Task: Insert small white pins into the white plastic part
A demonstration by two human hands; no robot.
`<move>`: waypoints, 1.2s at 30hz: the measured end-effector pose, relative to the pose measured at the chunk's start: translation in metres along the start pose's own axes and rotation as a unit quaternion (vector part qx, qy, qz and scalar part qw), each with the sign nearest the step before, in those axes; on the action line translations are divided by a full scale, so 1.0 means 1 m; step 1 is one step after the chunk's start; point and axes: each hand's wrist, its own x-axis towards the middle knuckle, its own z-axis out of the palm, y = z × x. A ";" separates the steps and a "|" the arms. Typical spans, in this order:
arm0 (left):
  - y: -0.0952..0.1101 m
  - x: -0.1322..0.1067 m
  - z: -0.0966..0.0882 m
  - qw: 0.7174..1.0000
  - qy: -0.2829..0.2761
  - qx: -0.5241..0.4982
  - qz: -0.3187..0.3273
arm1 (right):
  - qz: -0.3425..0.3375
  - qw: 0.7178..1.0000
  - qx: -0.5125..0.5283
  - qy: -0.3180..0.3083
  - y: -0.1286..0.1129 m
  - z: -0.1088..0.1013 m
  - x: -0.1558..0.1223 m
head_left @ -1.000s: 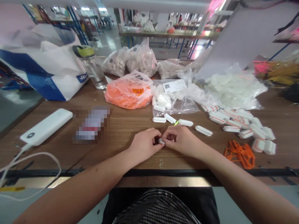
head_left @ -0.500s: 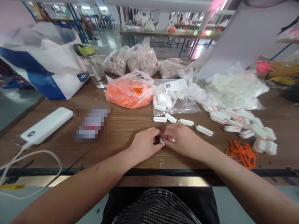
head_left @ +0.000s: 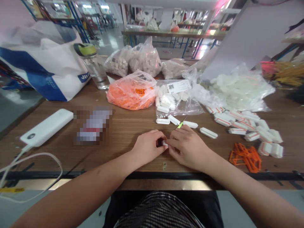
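Note:
My left hand (head_left: 150,144) is closed in a pinch on a small white plastic piece (head_left: 164,143), just above the wooden table. Against its right end are the curled fingers of my right hand (head_left: 186,144), which hide most of the piece. Past the right knuckles pokes a thin tool with a bright green handle (head_left: 180,124); whether it lies on the table or touches the hand I cannot tell. Several white plastic housings, among them one at the right (head_left: 208,133), lie just beyond the hands.
White housings with orange strips (head_left: 237,130) are heaped at right, beside loose orange frames (head_left: 245,157). Farther back are a bag of orange parts (head_left: 130,91), a labelled clear bag (head_left: 179,87) and a bottle (head_left: 96,71). At left lies a white power bank (head_left: 47,127) with its cable.
My right hand has rolled and shifted slightly right, covering the white bit that showed between its fingers. The tool's green handle now shows. My left hand has stayed nearly still.

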 end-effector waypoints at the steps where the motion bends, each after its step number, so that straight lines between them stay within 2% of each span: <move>1: 0.000 0.000 0.000 1.000 0.000 0.000 0.002 | -0.004 1.000 -0.004 0.003 0.000 0.001 0.000; 7: 0.000 0.000 0.000 1.000 0.004 0.000 -0.008 | 0.015 0.999 0.031 0.029 0.001 0.004 -0.005; 11: -0.001 0.000 0.001 1.000 0.008 0.000 0.001 | 0.018 0.999 0.018 0.033 0.002 0.006 -0.006; 14: 0.000 0.000 0.000 1.000 0.006 -0.001 -0.008 | 0.028 0.996 0.072 0.046 0.007 0.002 -0.009; 17: 0.002 0.000 -0.001 1.000 0.004 -0.003 -0.013 | 0.095 0.977 0.160 0.102 0.017 -0.008 -0.019; 20: 0.002 0.001 -0.001 1.000 0.002 -0.003 -0.012 | 0.177 0.965 0.155 0.117 0.032 -0.021 -0.036; 22: 0.001 0.000 -0.001 1.000 0.000 0.001 -0.014 | 0.238 0.957 0.139 0.090 0.043 -0.028 -0.049; 25: 0.000 0.000 -0.001 1.000 -0.002 0.004 -0.013 | 0.340 0.929 0.145 -0.010 0.061 -0.030 -0.070; 27: -0.002 0.000 -0.001 1.000 -0.001 0.005 -0.006 | 0.366 0.911 0.177 -0.066 0.069 -0.028 -0.080; 30: -0.004 0.000 0.000 1.000 0.002 0.007 0.005 | 0.355 0.905 0.212 -0.095 0.072 -0.021 -0.086; 36: -0.004 0.001 0.000 1.000 0.004 0.007 0.011 | 0.289 0.941 0.158 -0.075 0.071 -0.009 -0.086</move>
